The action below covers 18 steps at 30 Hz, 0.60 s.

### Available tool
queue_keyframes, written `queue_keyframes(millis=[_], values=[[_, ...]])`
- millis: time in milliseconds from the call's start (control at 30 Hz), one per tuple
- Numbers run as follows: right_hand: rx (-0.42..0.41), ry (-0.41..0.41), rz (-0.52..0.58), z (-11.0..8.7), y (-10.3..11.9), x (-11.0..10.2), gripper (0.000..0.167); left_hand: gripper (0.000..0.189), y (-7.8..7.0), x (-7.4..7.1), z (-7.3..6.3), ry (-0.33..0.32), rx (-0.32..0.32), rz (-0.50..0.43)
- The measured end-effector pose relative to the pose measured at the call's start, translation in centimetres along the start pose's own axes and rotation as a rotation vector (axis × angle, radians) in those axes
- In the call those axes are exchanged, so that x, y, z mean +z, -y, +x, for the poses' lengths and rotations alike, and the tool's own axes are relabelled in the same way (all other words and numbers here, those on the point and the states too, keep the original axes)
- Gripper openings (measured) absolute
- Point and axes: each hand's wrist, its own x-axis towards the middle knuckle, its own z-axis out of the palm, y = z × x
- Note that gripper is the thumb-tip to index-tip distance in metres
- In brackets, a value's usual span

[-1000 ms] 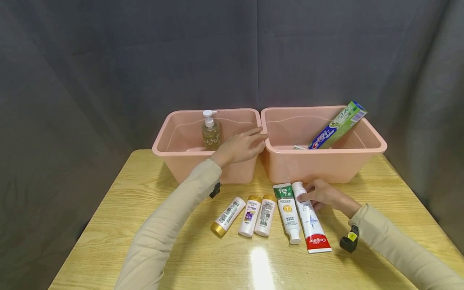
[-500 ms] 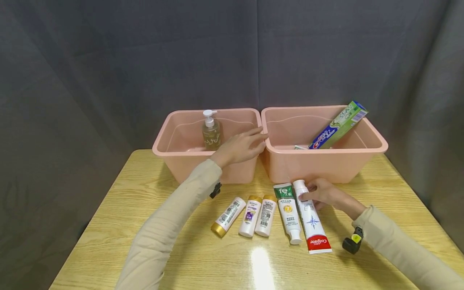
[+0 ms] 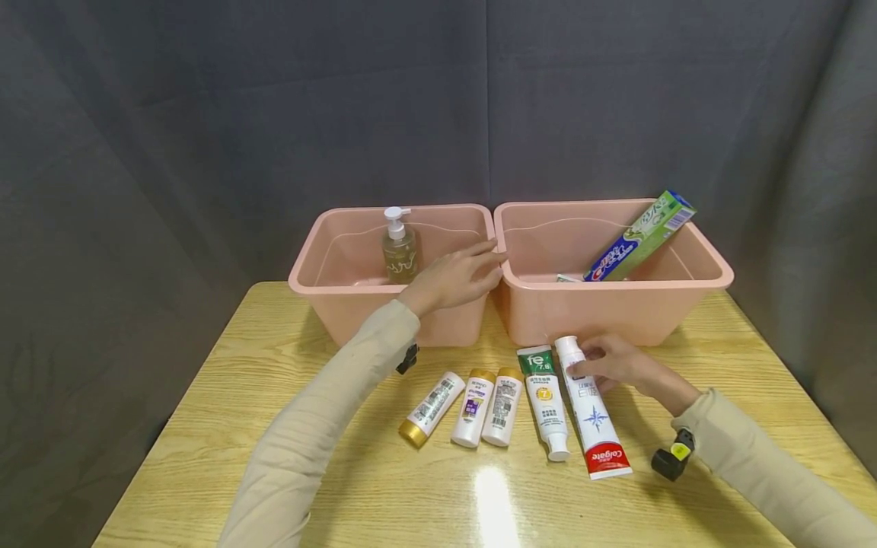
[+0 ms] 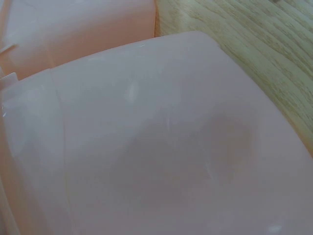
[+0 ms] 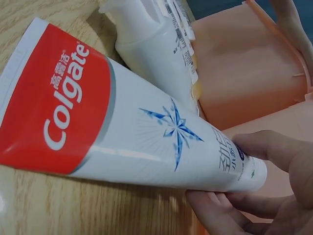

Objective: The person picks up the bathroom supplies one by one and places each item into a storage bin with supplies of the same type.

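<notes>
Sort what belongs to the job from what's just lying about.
Likely job: Colgate tube, in the right hand; left bin, right bin, left hand where they meet.
Untouched, perhaps just lying about: other tube, three small bottles, pump bottle, toothpaste box.

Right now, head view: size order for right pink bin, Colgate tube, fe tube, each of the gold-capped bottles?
1. Right pink bin
2. Colgate tube
3. fe tube
4. Gold-capped bottles: too alike to rank
</notes>
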Motion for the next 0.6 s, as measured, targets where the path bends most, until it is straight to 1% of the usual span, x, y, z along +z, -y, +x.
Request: queue_keyframes(millis=[133,367,600], values=[[0.0,0.008,0.02,0.0,0.0,-0.1,0.046,0.05,0.0,0.0,0.0,0.008,-0.005,-0.003],[-0.021,0.034,0.058,-0.6,0.4,-0.3,0.056,0.051,-0.1,-0.1,-0.1,0.012,-0.006,-0.008],[-0.012,0.033,0.046,-1.0,0.6,-0.6,0.056,0.051,0.0,-0.1,0.0,0.015,-0.006,-0.001]])
